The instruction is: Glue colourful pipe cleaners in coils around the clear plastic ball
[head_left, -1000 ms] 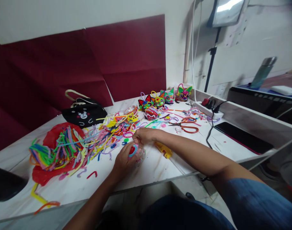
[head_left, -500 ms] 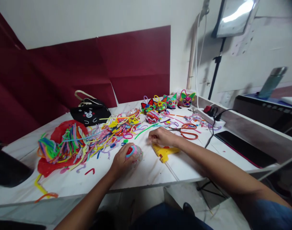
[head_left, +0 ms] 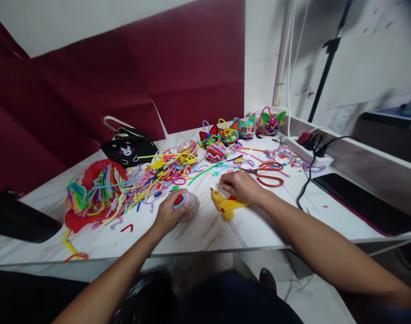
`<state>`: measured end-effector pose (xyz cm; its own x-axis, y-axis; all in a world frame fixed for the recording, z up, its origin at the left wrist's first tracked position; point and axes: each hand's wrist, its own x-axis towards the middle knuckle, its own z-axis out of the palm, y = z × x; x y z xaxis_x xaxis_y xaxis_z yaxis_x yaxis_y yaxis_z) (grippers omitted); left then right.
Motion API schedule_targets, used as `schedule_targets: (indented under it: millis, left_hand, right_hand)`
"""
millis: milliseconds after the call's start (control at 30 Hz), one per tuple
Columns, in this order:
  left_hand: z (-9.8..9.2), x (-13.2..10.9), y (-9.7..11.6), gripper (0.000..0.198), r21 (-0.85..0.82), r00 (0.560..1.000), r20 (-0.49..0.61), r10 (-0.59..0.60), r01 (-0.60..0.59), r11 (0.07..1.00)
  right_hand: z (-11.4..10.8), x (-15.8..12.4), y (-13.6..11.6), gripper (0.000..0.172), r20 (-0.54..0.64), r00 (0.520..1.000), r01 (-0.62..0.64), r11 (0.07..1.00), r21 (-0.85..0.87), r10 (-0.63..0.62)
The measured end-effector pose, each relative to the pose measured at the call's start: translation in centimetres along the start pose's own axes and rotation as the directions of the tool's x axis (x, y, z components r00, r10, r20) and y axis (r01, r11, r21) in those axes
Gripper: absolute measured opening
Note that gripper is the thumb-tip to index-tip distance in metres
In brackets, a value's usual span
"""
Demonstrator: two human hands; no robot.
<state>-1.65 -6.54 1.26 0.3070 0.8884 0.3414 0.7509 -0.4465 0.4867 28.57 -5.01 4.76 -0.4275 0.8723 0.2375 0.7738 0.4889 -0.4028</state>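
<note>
My left hand (head_left: 170, 211) is closed around the side of a clear ball (head_left: 192, 208) trimmed with red, pink and light-blue coils, close to the table's front. My right hand (head_left: 237, 185) hovers by a yellow glue gun (head_left: 227, 206) lying on its side, a clear glue stick sticking out of its rear. Its fingers are curled together; whatever they may pinch is too small to tell. Just beyond that hand lie orange-handled scissors (head_left: 269, 173). A green pipe cleaner (head_left: 205, 173) and small coiled discs are scattered between the hands and the pile.
A heap of colourful pipe cleaners (head_left: 151, 184) spreads on the left beside a black bag (head_left: 127, 148). Several decorated animal-head balls (head_left: 247, 127) line the back. A power strip (head_left: 310, 150) and a black phone (head_left: 364, 202) lie right. A dark container (head_left: 23, 218) stands far left.
My right hand has shifted slightly right, uncovering the glue gun's nozzle. My left hand keeps its hold on the ball. The camera view has tilted downward.
</note>
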Motion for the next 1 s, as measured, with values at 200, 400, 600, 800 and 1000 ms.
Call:
schedule_targets:
  millis: [200,400,600,800,1000]
  left_hand:
    - [-0.4,0.1,0.8,0.052,0.048,0.999,-0.005,-0.037,0.037,0.998]
    - [-1.2,0.5,2.2,0.056,0.111,0.997,0.013,-0.083,0.081,0.991]
    - [-1.1,0.6,3.0,0.056,0.146,0.986,-0.005,-0.167,0.166,0.975]
    - [-0.4,0.3,3.4,0.051,0.107,0.973,-0.039,-0.227,0.23,0.967]
    - [0.2,0.1,3.0,0.049,0.042,0.967,-0.05,-0.25,0.252,0.967]
  right_hand:
    - [-0.5,-0.3,-0.2,0.017,0.011,1.0,-0.021,0.994,-0.103,0.023]
    - [-0.9,-0.4,-0.6,0.02,0.03,0.999,-0.021,0.989,-0.147,0.026]
    - [-1.0,-0.4,-0.8,0.023,0.052,0.998,-0.015,0.986,-0.165,0.024]
    - [-0.9,-0.5,-0.8,0.024,0.086,0.996,-0.016,0.986,-0.168,0.031]
    - [-0.7,-0.4,-0.8,0.024,0.121,0.991,-0.036,0.988,-0.15,0.055]
